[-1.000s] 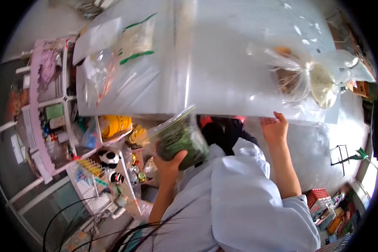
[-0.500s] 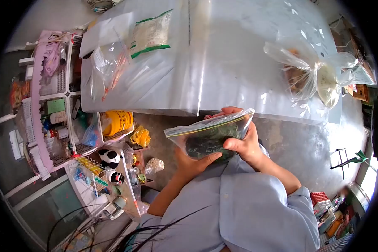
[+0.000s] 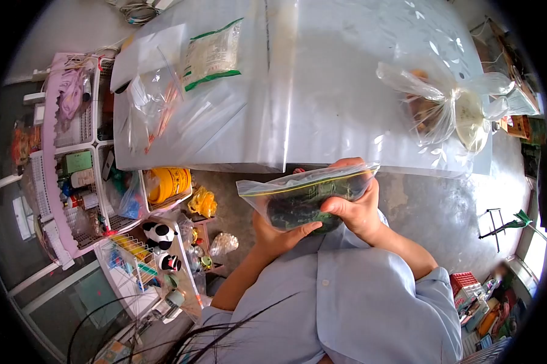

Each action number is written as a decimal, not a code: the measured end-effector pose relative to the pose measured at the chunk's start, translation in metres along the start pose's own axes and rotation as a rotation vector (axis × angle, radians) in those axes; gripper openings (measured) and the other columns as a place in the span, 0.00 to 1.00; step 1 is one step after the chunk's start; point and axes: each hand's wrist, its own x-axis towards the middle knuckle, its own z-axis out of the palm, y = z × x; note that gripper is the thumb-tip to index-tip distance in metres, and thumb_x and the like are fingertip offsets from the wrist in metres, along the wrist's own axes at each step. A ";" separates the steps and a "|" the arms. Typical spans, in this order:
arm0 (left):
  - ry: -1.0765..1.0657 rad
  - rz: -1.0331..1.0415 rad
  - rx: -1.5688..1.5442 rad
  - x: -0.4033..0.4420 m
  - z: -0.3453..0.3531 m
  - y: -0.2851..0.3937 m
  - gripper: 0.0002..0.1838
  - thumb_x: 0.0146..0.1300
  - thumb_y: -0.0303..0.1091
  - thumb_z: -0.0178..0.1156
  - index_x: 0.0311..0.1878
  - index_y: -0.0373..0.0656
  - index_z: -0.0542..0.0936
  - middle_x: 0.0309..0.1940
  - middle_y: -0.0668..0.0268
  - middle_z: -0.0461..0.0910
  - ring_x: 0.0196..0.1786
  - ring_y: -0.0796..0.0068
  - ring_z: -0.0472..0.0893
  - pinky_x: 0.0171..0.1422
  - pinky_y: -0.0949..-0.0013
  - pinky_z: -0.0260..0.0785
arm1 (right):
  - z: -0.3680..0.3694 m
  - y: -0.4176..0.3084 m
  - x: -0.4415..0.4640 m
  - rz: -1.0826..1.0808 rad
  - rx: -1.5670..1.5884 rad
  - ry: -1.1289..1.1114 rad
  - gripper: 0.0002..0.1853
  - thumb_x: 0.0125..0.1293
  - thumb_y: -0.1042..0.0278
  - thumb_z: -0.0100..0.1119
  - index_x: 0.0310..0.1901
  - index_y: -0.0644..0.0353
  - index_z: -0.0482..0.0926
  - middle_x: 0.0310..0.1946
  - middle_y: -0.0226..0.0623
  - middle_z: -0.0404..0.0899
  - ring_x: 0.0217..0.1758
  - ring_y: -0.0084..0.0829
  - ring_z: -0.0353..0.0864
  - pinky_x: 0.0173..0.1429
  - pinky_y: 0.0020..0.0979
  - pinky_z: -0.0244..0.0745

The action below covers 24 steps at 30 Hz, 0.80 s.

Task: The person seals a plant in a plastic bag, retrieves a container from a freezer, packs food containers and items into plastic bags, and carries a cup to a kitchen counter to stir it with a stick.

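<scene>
A clear zip bag point(image 3: 304, 203) with dark green contents and a yellow strip along its top is held between my two hands, in front of my body beside the table edge. My left hand point(image 3: 276, 233) grips its left lower side, thumb across the front. My right hand point(image 3: 358, 206) holds the right side, its thumb pressed on the front and its fingers behind. The fingers behind the bag are partly hidden. The bag's top edge looks flat, but I cannot make out whether it is sealed.
On the covered table point(image 3: 340, 97) lie a green-edged packet point(image 3: 213, 54), clear plastic bags point(image 3: 155, 109) and knotted bags point(image 3: 431, 109) with food inside. Shelves with baskets point(image 3: 79, 164), a yellow container point(image 3: 167, 184) and a panda figure point(image 3: 158, 233) stand left. A red crate point(image 3: 465, 285) is lower right.
My right hand has come from the table edge to the bag's right side. The bag, first in my left hand alone, has turned more level and is now held by both hands.
</scene>
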 end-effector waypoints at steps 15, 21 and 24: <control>-0.031 0.032 0.063 0.004 0.001 -0.004 0.43 0.44 0.30 0.80 0.61 0.32 0.65 0.54 0.54 0.77 0.56 0.66 0.79 0.59 0.65 0.73 | -0.003 -0.004 0.003 -0.042 -0.090 0.010 0.31 0.47 0.62 0.81 0.47 0.64 0.71 0.38 0.31 0.80 0.42 0.21 0.78 0.48 0.26 0.75; -0.020 0.067 -0.210 0.020 0.002 0.009 0.42 0.55 0.45 0.73 0.65 0.32 0.64 0.59 0.56 0.74 0.59 0.67 0.76 0.64 0.66 0.66 | -0.011 -0.005 0.004 -0.162 -0.195 0.042 0.28 0.46 0.62 0.82 0.43 0.63 0.73 0.37 0.33 0.79 0.40 0.23 0.78 0.46 0.26 0.75; 0.047 0.118 0.024 0.034 -0.005 0.019 0.18 0.70 0.36 0.59 0.56 0.33 0.75 0.52 0.59 0.78 0.50 0.77 0.77 0.57 0.73 0.67 | -0.014 -0.002 0.010 -0.324 -0.252 0.015 0.31 0.43 0.59 0.83 0.44 0.64 0.75 0.42 0.38 0.80 0.45 0.28 0.79 0.51 0.30 0.75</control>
